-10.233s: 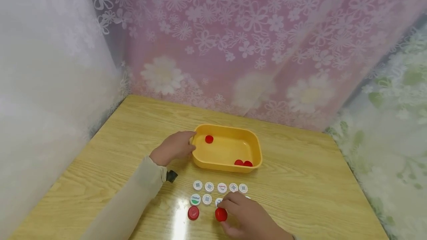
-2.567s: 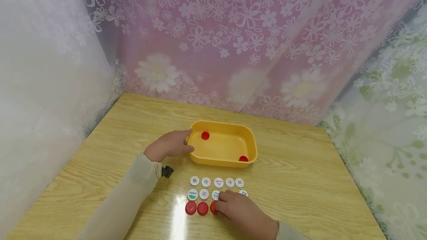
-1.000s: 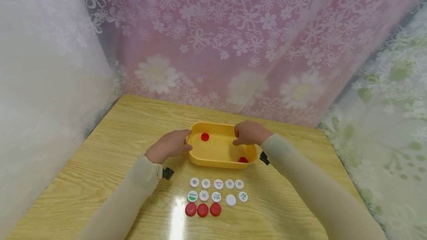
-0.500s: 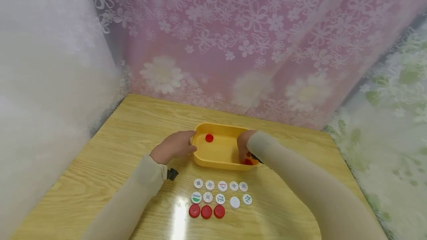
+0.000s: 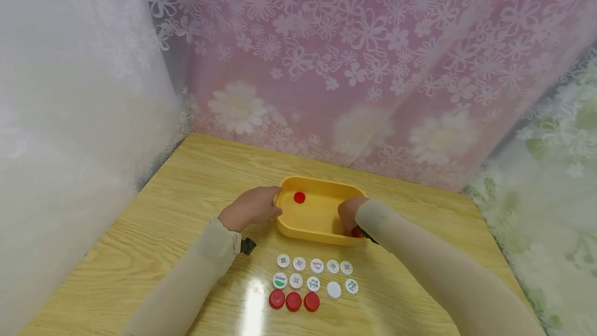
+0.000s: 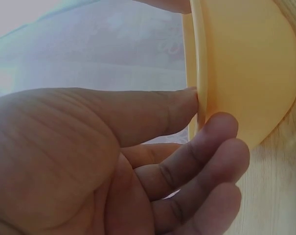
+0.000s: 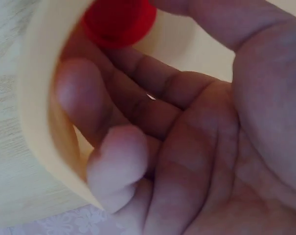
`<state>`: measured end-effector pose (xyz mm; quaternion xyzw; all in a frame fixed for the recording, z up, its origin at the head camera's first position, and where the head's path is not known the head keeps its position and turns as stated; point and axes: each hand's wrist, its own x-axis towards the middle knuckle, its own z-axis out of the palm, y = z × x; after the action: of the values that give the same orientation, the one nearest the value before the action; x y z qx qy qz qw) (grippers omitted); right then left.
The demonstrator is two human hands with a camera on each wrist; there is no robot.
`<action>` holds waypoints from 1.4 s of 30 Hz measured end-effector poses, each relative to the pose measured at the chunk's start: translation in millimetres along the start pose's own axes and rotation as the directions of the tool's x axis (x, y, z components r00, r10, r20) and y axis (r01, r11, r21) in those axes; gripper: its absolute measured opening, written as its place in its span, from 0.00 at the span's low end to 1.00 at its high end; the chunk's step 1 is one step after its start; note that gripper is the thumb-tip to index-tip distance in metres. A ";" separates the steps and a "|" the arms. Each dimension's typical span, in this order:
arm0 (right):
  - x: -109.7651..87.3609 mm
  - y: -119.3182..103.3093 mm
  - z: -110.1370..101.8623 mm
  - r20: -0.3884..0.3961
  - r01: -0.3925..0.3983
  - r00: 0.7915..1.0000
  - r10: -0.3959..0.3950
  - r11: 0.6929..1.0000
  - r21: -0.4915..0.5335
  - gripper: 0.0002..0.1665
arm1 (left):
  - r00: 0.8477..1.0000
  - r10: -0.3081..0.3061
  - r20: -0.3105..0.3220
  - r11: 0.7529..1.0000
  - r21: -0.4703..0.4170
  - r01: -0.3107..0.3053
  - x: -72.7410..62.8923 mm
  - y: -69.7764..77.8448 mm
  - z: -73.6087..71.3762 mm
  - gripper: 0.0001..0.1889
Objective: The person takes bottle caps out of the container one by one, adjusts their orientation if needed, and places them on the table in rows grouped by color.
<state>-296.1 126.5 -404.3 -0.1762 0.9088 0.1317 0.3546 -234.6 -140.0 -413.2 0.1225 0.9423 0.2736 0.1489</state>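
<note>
My left hand [image 5: 252, 207] holds the left end of a yellow plastic basin [image 5: 317, 236]. In the left wrist view the thumb lies on the rim and the curled fingers sit against the outer wall. My right hand [image 5: 350, 215] reaches down into the basin's near right corner. There, in the right wrist view, thumb and fingers pinch a red bottle cap [image 7: 119, 22]; the other fingers curl by the wall. Another red cap [image 5: 299, 197] lies at the basin's far left. Three red caps [image 5: 293, 301] stand in a row on the table.
Behind the red caps, two rows of white caps [image 5: 299, 263] run in front of the basin, several with printed tops and one plain white cap [image 5: 333, 290]. The wooden table [image 5: 420, 222] meets a pink floral curtain [image 5: 326, 66] at its back edge.
Two more red caps have joined the table row since the oldest frame. My right hand has left that row, entered the basin and lowered to a cap. The left hand keeps its hold.
</note>
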 end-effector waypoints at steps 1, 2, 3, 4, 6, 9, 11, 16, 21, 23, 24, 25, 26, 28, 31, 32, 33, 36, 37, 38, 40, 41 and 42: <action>-0.9 2.0 0.7 -0.026 0.019 0.999 -0.018 1.000 0.024 0.15 | 1.000 -0.001 0.000 1.000 0.002 0.001 0.1 0.9 0.0 0.34; -2.1 3.8 1.2 -0.054 0.041 0.998 -0.038 0.998 0.047 0.14 | 1.000 -0.003 0.000 1.000 0.003 0.003 0.1 1.5 0.0 0.35; -3.4 5.7 1.7 -0.088 0.069 0.994 -0.063 0.996 0.063 0.13 | 1.000 -0.003 -0.001 1.000 0.007 0.003 0.2 1.9 0.3 0.35; -4.6 7.8 2.6 -0.130 0.103 0.987 -0.093 0.992 0.068 0.13 | 1.000 -0.003 0.000 1.000 0.008 0.003 0.1 2.3 0.3 0.35; -6.1 12.5 4.9 -0.204 0.155 0.969 -0.142 0.987 0.049 0.14 | 1.000 -0.005 -0.002 1.000 0.007 0.005 -0.2 3.0 0.2 0.35; -5.8 20.2 10.2 -0.293 0.202 0.937 -0.192 0.979 0.004 0.14 | 1.000 -0.011 -0.002 1.000 0.008 0.011 0.0 3.2 0.5 0.35; -4.5 25.0 14.3 -0.330 0.224 0.920 -0.213 0.975 -0.006 0.15 | 1.000 -0.016 0.000 1.000 0.010 0.016 0.1 3.8 0.6 0.35; 1.6 29.1 21.5 -0.377 0.276 0.887 -0.266 0.961 -0.029 0.16 | 1.000 -0.015 0.004 0.999 0.037 0.015 0.4 2.2 0.5 0.35; 2.5 30.4 23.8 -0.382 0.269 0.887 -0.260 0.963 -0.031 0.13 | 1.000 -0.013 0.001 0.998 0.064 0.013 1.2 4.0 -0.3 0.35; 0.7 31.1 24.6 -0.382 0.260 0.891 -0.245 0.965 -0.014 0.12 | 1.000 -0.012 0.005 0.997 0.071 0.012 1.1 5.7 -0.2 0.37; 0.2 31.3 25.6 -0.383 0.256 0.892 -0.239 0.967 -0.005 0.12 | 1.000 -0.014 0.009 0.997 0.072 0.013 0.9 6.7 -0.1 0.38; -0.5 31.3 26.5 -0.385 0.254 0.893 -0.236 0.967 -0.003 0.12 | 1.000 -0.015 0.012 0.997 0.070 0.014 0.5 7.5 0.1 0.40; -0.5 31.3 27.7 -0.387 0.252 0.892 -0.233 0.968 -0.002 0.12 | 1.000 -0.018 0.015 0.998 0.066 0.017 0.3 8.5 0.3 0.41; -1.2 29.5 29.0 -0.395 0.253 0.887 -0.238 0.967 -0.014 0.13 | 0.999 -0.028 0.018 0.998 0.050 0.027 -0.6 9.7 0.8 0.44; -2.2 25.1 28.7 -0.408 0.255 0.878 -0.251 0.966 -0.044 0.15 | 0.999 -0.045 0.014 0.999 0.021 0.044 -2.2 10.2 0.9 0.47; -2.9 23.6 28.1 -0.411 0.254 0.876 -0.252 0.966 -0.051 0.15 | 0.999 -0.047 0.014 0.999 0.013 0.047 -2.4 10.1 0.9 0.47; -3.6 22.2 27.5 -0.413 0.251 0.875 -0.251 0.966 -0.055 0.16 | 0.999 -0.048 0.014 0.999 0.007 0.048 -2.6 10.0 1.0 0.47; -5.2 19.9 27.1 -0.415 0.235 0.879 -0.234 0.971 -0.049 0.15 | 0.999 -0.044 0.008 0.999 0.001 0.044 -2.3 9.0 1.9 0.46; -6.0 19.5 27.3 -0.416 0.234 0.880 -0.230 0.971 -0.043 0.15 | 0.999 -0.044 0.007 0.999 -0.001 0.044 -2.0 8.6 2.5 0.46; -7.1 19.3 27.6 -0.419 0.236 0.878 -0.230 0.971 -0.038 0.15 | 0.999 -0.042 0.005 0.999 -0.002 0.042 -1.8 8.3 3.1 0.46; -8.6 19.6 28.8 -0.423 0.244 0.875 -0.234 0.969 -0.031 0.14 | 0.999 -0.043 0.003 0.999 -0.011 0.043 -1.8 8.7 4.0 0.46; -9.3 20.0 29.4 -0.424 0.248 0.874 -0.238 0.968 -0.032 0.13 | 0.999 -0.039 0.004 0.999 -0.018 0.039 -2.1 9.1 4.1 0.46; -10.3 20.3 29.9 -0.425 0.254 0.873 -0.241 0.967 -0.028 0.12 | 1.000 -0.031 0.005 0.999 -0.023 0.031 -2.2 9.6 4.3 0.45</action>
<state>-279.6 158.0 -416.2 -0.3104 0.9357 0.0307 0.1647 -229.6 -130.8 -410.9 0.1068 0.9405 0.2819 0.1568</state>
